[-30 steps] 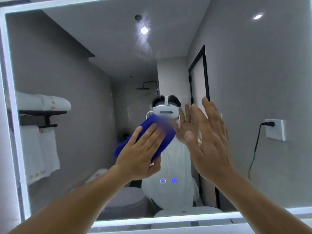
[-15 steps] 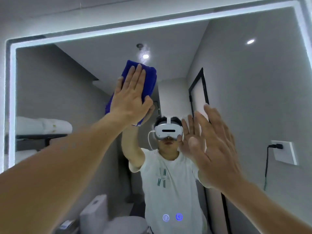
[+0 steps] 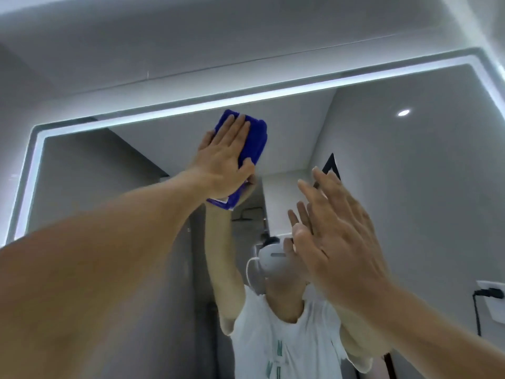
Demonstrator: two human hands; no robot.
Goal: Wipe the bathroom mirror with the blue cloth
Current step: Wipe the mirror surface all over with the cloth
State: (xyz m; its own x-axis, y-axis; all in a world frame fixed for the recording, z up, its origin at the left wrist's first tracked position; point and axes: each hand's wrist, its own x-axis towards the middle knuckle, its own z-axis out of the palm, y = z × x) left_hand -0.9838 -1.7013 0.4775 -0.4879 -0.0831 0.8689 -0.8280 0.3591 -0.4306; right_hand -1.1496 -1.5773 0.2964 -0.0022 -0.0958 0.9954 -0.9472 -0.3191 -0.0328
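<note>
The bathroom mirror [image 3: 410, 187] fills most of the view, seen from below, and a lit strip [image 3: 218, 105] runs round its border. Its glass reflects a person in a white shirt and headset, reaching up.

The right hand [image 3: 341, 242] is spread flat with straight fingers and holds nothing. It stands low and right of centre, close to the glass, with its reflection just beyond the fingertips. Whether the palm actually touches cannot be told. It probably serves as a brace while the body stretches upward.

The left hand [image 3: 226, 160] reaches high on a long arm, fingers straight and together, and presses flat on the cloth. The thumb lies along the cloth's lower right edge. A flat palm likely spreads pressure evenly and keeps the pad from bunching.

The blue cloth [image 3: 254, 140], folded into a pad, lies against the glass just below the top border, left of centre. This seems to be the wipe of the upper edge.

A ceiling downlight [image 3: 403, 112] and a wall socket [image 3: 492, 296] show as small reflections at right.
</note>
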